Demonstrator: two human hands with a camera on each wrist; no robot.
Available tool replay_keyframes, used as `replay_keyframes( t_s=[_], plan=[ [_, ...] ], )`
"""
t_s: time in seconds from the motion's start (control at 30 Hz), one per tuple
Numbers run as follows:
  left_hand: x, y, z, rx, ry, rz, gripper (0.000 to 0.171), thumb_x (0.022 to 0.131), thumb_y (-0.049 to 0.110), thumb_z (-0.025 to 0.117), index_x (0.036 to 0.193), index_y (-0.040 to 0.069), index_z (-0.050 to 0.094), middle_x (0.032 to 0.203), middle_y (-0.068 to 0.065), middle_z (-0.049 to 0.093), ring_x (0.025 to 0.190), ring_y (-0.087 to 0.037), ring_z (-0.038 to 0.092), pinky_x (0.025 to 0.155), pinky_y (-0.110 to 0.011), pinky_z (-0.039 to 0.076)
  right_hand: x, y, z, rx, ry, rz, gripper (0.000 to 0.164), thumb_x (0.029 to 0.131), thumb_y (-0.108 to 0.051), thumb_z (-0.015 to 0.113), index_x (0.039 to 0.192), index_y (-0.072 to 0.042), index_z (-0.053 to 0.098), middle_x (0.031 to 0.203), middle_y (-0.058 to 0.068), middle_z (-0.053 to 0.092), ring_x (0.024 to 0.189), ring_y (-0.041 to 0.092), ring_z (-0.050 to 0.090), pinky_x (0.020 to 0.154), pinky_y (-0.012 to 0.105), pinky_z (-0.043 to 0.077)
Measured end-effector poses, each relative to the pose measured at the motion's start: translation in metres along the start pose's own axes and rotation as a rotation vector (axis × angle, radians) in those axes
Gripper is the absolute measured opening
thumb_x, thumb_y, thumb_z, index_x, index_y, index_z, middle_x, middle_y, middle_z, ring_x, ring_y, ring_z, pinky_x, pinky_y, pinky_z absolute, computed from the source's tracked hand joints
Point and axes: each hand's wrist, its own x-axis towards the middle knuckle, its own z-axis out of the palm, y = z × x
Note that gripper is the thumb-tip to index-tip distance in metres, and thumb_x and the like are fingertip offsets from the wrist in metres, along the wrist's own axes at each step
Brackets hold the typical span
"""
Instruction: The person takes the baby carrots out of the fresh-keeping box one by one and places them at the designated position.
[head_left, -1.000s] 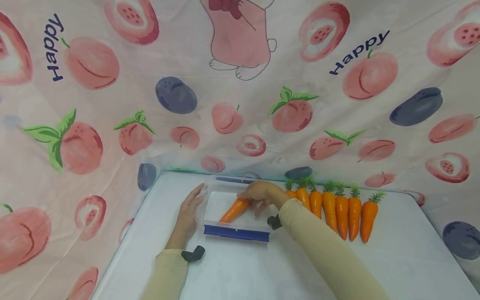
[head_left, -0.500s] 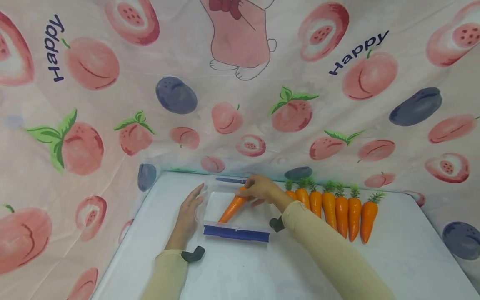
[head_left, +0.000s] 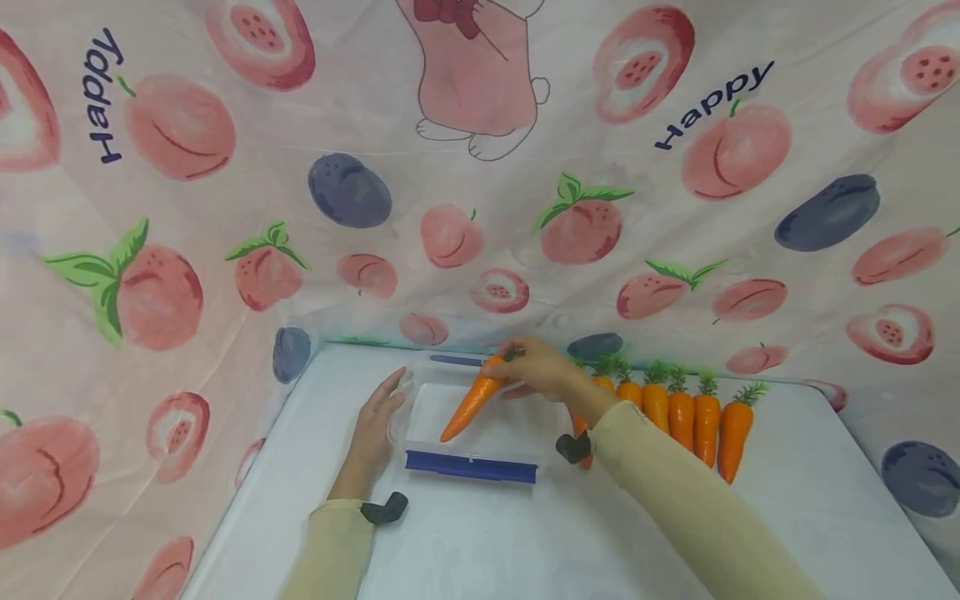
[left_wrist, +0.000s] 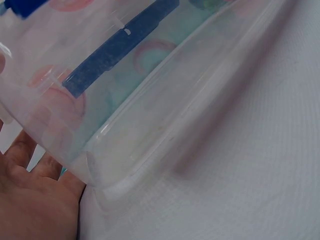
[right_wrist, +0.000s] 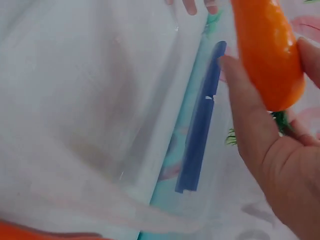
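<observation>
My right hand pinches a carrot near its leafy top, over a clear plastic box with blue clip flaps. The carrot slants, its tip pointing down toward the box's near left. In the right wrist view, thumb and fingers grip the carrot at its thick end, with a bit of green showing below. My left hand rests at the box's left side with its fingers extended. In the left wrist view the palm lies against the clear wall of the box.
Several carrots with green tops lie in a row right of the box, partly hidden by my right arm. A blue flap hangs at the box's near side. Behind the white table rises a fruit-print cloth.
The right hand has raised the carrot from inside the box and moved slightly right, so its top now shows. The left hand has stayed at the box's side.
</observation>
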Motion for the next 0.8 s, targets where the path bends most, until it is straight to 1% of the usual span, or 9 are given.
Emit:
replay_keyframes(
  t_s=[0.1,0.17,0.3,0.4,0.5,0.6,0.7,0.8],
  plan=[
    [-0.001,0.001,0.0,-0.033,-0.009,0.001,0.05,0.106,0.031,0.05,0.155,0.026,0.044,0.163,0.009,0.038,0.153,-0.02,0.033,0.124,-0.047,0.032,-0.006,-0.002,-0.005,0.079,-0.003,-0.005,0.048,0.088,-0.021,0.081,0.125,-0.005,0.055,0.122,0.019,0.063,0.104,0.032,0.07,0.091,0.051,0.06],
    [0.0,0.001,-0.001,-0.047,-0.012,0.006,0.05,0.106,0.03,0.05,0.155,0.026,0.044,0.163,0.009,0.039,0.151,-0.021,0.036,0.123,-0.047,0.033,-0.012,-0.003,-0.01,0.119,-0.003,-0.022,0.047,0.09,-0.02,0.079,0.128,-0.006,0.055,0.126,0.02,0.063,0.107,0.032,0.069,0.092,0.052,0.06],
    [0.0,0.0,-0.001,-0.064,-0.016,0.014,0.049,0.106,0.028,0.049,0.155,0.025,0.045,0.163,0.007,0.04,0.149,-0.023,0.039,0.122,-0.047,0.035,-0.027,-0.001,-0.022,0.152,0.019,-0.048,0.053,0.094,-0.02,0.073,0.141,-0.01,0.051,0.133,0.019,0.057,0.116,0.034,0.064,0.094,0.052,0.059],
    [0.0,0.0,0.001,-0.054,-0.008,0.025,0.049,0.106,0.027,0.049,0.155,0.024,0.045,0.162,0.005,0.04,0.149,-0.023,0.039,0.123,-0.047,0.034,-0.037,0.003,-0.034,0.166,0.051,-0.073,0.063,0.097,-0.02,0.07,0.153,-0.015,0.041,0.137,0.018,0.053,0.119,0.034,0.061,0.096,0.052,0.058],
    [0.0,0.001,0.003,-0.021,0.009,0.042,0.048,0.106,0.025,0.048,0.154,0.022,0.046,0.162,0.004,0.041,0.149,-0.023,0.039,0.123,-0.046,0.034,-0.046,0.006,-0.049,0.191,0.083,-0.104,0.07,0.098,-0.018,0.067,0.158,-0.02,0.032,0.135,0.019,0.053,0.118,0.033,0.06,0.097,0.051,0.059],
    [0.0,0.001,0.003,0.01,0.025,0.053,0.047,0.106,0.025,0.047,0.153,0.022,0.046,0.161,0.004,0.042,0.145,-0.024,0.044,0.121,-0.047,0.037,-0.055,0.008,-0.065,0.204,0.116,-0.116,0.075,0.099,-0.016,0.064,0.161,-0.024,0.024,0.135,0.02,0.051,0.119,0.033,0.058,0.099,0.051,0.058],
    [0.0,0.001,0.003,0.01,0.039,0.051,0.047,0.106,0.025,0.048,0.153,0.021,0.048,0.16,0.004,0.044,0.141,-0.026,0.049,0.118,-0.048,0.04,-0.063,0.01,-0.08,0.195,0.149,-0.104,0.08,0.1,-0.018,0.062,0.163,-0.026,0.012,0.142,0.02,0.045,0.124,0.032,0.053,0.105,0.052,0.053],
    [0.0,0.0,0.002,-0.01,0.038,0.053,0.048,0.106,0.025,0.048,0.153,0.019,0.047,0.159,0.003,0.044,0.14,-0.028,0.05,0.117,-0.05,0.041,-0.072,0.014,-0.093,0.188,0.159,-0.093,0.084,0.101,-0.019,0.059,0.163,-0.024,0.002,0.152,0.022,0.037,0.132,0.033,0.046,0.113,0.056,0.045]
  ],
)
